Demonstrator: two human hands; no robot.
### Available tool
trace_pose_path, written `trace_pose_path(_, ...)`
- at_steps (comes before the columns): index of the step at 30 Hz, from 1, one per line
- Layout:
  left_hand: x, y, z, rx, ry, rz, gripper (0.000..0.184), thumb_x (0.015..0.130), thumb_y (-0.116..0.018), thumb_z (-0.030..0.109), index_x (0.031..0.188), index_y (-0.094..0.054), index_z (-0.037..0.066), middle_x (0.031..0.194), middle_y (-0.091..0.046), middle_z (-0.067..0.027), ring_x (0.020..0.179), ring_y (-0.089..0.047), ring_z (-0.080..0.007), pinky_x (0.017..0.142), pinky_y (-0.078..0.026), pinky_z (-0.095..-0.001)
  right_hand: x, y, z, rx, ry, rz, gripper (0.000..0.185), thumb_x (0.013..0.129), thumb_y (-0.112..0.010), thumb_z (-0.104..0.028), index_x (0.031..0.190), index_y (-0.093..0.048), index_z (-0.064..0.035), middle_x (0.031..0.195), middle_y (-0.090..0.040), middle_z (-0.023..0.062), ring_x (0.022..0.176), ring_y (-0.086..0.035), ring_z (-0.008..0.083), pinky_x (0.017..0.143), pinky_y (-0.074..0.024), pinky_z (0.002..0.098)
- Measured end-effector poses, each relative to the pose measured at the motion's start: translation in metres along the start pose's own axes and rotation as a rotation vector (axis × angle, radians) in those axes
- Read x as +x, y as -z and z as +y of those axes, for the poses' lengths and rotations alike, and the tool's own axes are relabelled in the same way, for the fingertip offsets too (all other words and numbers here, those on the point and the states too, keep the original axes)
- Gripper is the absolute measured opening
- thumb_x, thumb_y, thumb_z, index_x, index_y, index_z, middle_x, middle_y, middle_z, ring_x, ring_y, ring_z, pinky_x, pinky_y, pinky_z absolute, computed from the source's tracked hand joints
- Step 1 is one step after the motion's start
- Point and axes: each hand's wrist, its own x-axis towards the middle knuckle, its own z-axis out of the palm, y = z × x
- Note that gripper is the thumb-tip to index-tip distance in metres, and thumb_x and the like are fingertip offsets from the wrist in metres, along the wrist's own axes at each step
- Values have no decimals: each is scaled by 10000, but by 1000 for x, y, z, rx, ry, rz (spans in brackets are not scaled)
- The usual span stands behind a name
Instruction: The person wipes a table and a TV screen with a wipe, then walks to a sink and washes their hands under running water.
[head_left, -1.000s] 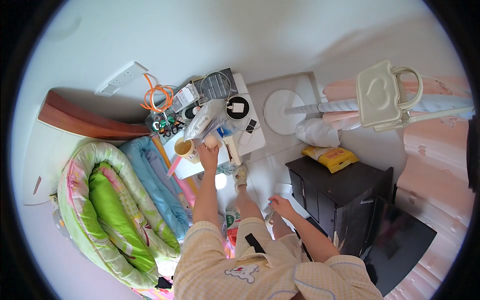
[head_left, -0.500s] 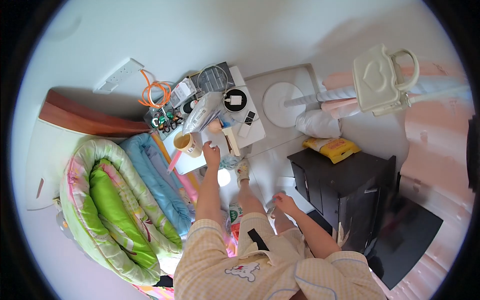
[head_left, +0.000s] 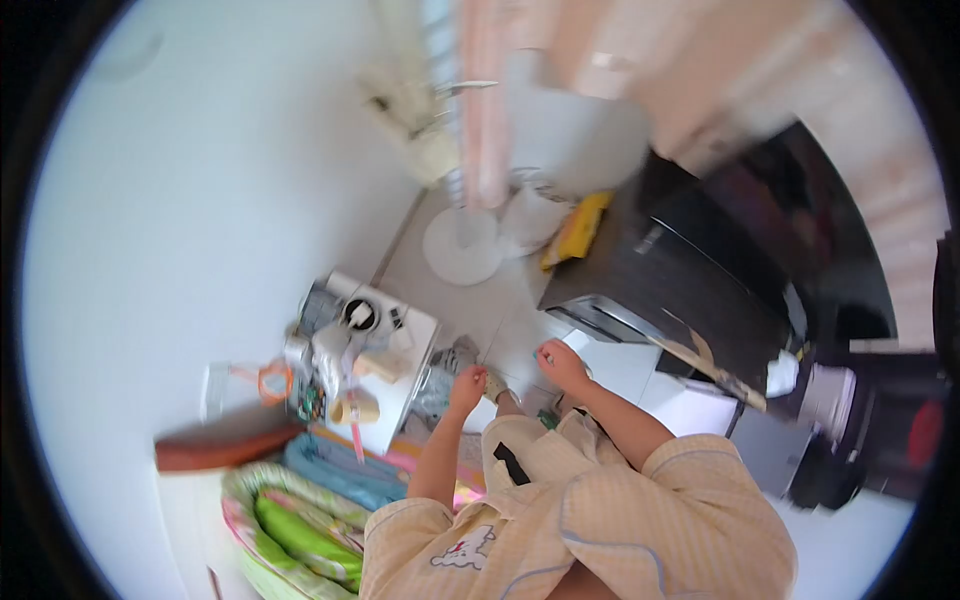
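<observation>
My left hand (head_left: 467, 387) hangs in the air to the right of a small white table (head_left: 427, 345), its fingers curled in with nothing visible in them. My right hand (head_left: 562, 363) is closed in front of the dark cabinet (head_left: 660, 265). A small bluish spot shows at its fingertips, too blurred to name. On the table's near edge stands a tan cup (head_left: 355, 407), nearest to my left hand but apart from it. A pink strip (head_left: 358, 442) sticks out beside the cup.
A yellow pack (head_left: 578, 232) lies on the cabinet. Behind are a round white stand base (head_left: 462, 246) and a white plastic bag (head_left: 533, 218). At lower left are a rolled green quilt (head_left: 300, 530) and blue bedding (head_left: 345, 473). A dark screen (head_left: 800, 215) stands at right.
The view has swung to the right, so the table and bedding sit further left and lower. My left hand has moved away from the cup. My hands are closer together.
</observation>
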Motion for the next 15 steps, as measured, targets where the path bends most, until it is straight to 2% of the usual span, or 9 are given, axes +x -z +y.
trace_pose_path(2,22,-13,64,-51,-200,-66,109,780,-511,106,860,-562,52,835,-577,-121,771,-560,-290,674,-448,-365,-11,33,11,14,16,233,112,736,-553,-100,831,-549,-41,808,-541,90,768,-527,231,652,-439,309)
trace_pose_path(3,31,-22,91,-16,-249,-118,109,780,-511,106,860,-562,52,835,-577,-121,771,-560,-290,674,-448,-365,-19,48,18,-4,68,379,103,730,-553,-103,811,-542,-41,835,-534,83,800,-516,250,682,-432,324)
trace_pose_path(4,38,-31,121,70,-403,-162,111,775,-514,104,867,-559,61,838,-572,-112,780,-551,-291,680,-444,-369,-27,64,27,-29,118,527,95,724,-553,-107,791,-536,-41,861,-527,76,833,-505,269,713,-424,338)
trace_pose_path(6,42,-55,184,202,-672,-233,123,752,-527,89,873,-549,84,841,-556,-91,818,-525,-289,696,-435,-369,-48,98,52,-97,72,692,109,715,-561,-101,810,-543,-51,900,-522,79,846,-502,276,729,-419,352)
trace_pose_path(7,44,-75,205,237,-722,-282,123,752,-527,89,873,-549,84,841,-556,-91,818,-525,-289,696,-435,-369,-63,112,72,-175,55,783,129,706,-570,-95,829,-549,-60,940,-518,82,859,-498,283,745,-414,365)
trace_pose_path(8,46,-89,223,284,-837,-323,130,744,-532,85,873,-547,84,864,-550,-85,834,-518,-284,711,-432,-364,-76,124,86,-197,-21,797,203,689,-583,-93,888,-548,-80,1021,-493,106,917,-481,299,783,-399,393)
trace_pose_path(9,47,-110,241,325,-950,-359,137,737,-537,81,873,-545,83,886,-543,-79,850,-512,-279,726,-429,-360,-89,134,104,-194,-56,847,203,689,-583,-93,888,-548,-80,1021,-493,106,917,-481,299,783,-399,393)
trace_pose_path(12,37,-171,279,353,-1057,-470,176,726,-553,84,901,-539,83,959,-514,-65,895,-492,-269,765,-415,-369,-135,159,147,-241,-332,945,318,673,-597,-108,981,-525,-76,1119,-446,134,1019,-438,302,845,-377,403)
trace_pose_path(15,22,-244,319,475,-1089,-649,230,724,-563,96,951,-531,84,1048,-481,-68,940,-477,-279,799,-402,-385,-188,190,191,-264,-436,1013,329,681,-585,-101,1003,-527,-66,1149,-435,158,1036,-438,325,877,-376,392)
